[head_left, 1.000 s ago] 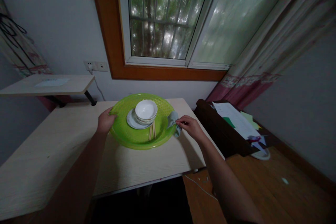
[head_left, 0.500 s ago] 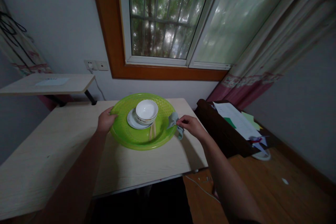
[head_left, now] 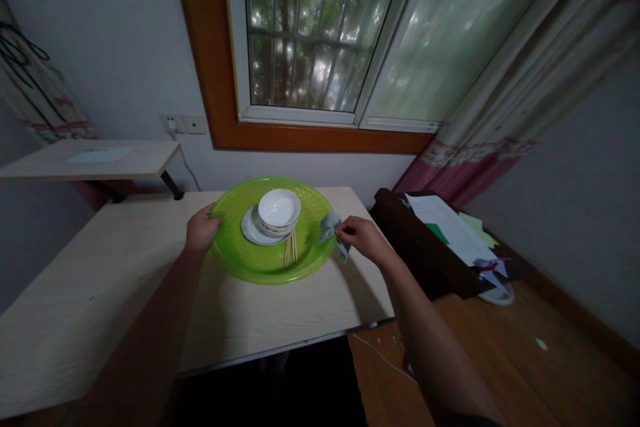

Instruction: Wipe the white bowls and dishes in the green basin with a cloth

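A large round green tray (head_left: pixel 245 265) is over the pale table, its left rim gripped by my left hand (head_left: pixel 201 229). On the tray stand several stacked white bowls (head_left: pixel 279 208) beside and partly over a small white plate (head_left: pixel 251 230). Wooden chopsticks (head_left: pixel 291 250) lie in front of the bowls. At the right rim my right hand (head_left: pixel 364 237) pinches a grey-blue cloth (head_left: pixel 329 227), which drapes over the edge, part inside and part hanging outside. Whether those fingers also grip the rim is hidden by the cloth.
The pale wooden table (head_left: pixel 280 317) stands against the wall under a window (head_left: pixel 320 33). A raised shelf (head_left: pixel 130 163) with a paper sheet sits at the back left. To the right, a dark brown piece of furniture (head_left: pixel 415 247) bears papers (head_left: pixel 443 227). A white cable (head_left: pixel 380 355) runs across the floor.
Almost nothing differs. My right hand and the cloth have shifted up very slightly, and the tray's front edge appears a touch higher.
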A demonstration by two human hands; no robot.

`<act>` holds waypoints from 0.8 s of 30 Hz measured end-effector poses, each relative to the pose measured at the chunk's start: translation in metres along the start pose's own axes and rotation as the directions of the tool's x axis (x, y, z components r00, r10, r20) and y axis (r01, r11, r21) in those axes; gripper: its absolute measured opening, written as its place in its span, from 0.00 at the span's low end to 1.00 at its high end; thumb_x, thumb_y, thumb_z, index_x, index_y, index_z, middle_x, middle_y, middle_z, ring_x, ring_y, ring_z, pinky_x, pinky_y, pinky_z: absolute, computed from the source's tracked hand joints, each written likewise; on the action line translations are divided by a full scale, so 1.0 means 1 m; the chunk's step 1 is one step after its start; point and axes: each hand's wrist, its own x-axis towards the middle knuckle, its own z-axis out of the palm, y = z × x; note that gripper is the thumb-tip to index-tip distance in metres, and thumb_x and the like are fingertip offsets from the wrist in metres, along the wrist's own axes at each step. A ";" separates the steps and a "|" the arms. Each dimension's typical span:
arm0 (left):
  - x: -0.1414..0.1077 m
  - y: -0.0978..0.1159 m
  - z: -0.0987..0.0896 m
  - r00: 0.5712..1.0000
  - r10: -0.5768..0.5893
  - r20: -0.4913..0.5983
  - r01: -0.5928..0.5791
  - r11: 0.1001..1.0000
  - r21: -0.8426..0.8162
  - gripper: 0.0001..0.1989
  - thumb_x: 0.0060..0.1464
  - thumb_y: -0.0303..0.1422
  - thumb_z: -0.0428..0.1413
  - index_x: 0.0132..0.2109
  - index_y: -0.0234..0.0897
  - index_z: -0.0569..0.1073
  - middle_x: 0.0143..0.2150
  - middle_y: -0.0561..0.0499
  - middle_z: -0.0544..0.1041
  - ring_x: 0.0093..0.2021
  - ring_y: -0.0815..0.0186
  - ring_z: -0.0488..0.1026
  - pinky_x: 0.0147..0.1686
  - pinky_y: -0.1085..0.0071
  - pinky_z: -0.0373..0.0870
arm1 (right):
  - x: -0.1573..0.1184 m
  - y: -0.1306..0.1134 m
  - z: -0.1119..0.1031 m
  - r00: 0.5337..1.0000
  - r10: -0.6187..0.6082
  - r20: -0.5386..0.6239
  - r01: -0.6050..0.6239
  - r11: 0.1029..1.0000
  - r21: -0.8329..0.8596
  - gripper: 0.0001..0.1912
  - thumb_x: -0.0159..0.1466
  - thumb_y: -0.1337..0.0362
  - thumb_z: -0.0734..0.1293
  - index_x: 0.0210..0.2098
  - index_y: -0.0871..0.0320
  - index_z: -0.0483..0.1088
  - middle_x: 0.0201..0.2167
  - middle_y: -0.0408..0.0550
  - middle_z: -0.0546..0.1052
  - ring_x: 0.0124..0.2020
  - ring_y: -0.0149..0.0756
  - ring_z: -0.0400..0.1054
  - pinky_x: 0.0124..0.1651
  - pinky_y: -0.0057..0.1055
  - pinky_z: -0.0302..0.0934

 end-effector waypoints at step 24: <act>-0.002 0.001 0.003 0.999 -0.019 -0.037 0.018 1.000 -0.014 0.34 0.55 0.24 0.64 0.69 0.38 0.83 0.56 0.44 0.89 0.52 0.54 0.87 0.56 0.63 0.81 | -0.002 0.001 0.002 0.999 0.005 0.033 -0.004 0.999 -0.031 0.05 0.66 0.64 0.74 0.33 0.53 0.84 0.33 0.49 0.85 0.35 0.41 0.80 0.43 0.36 0.71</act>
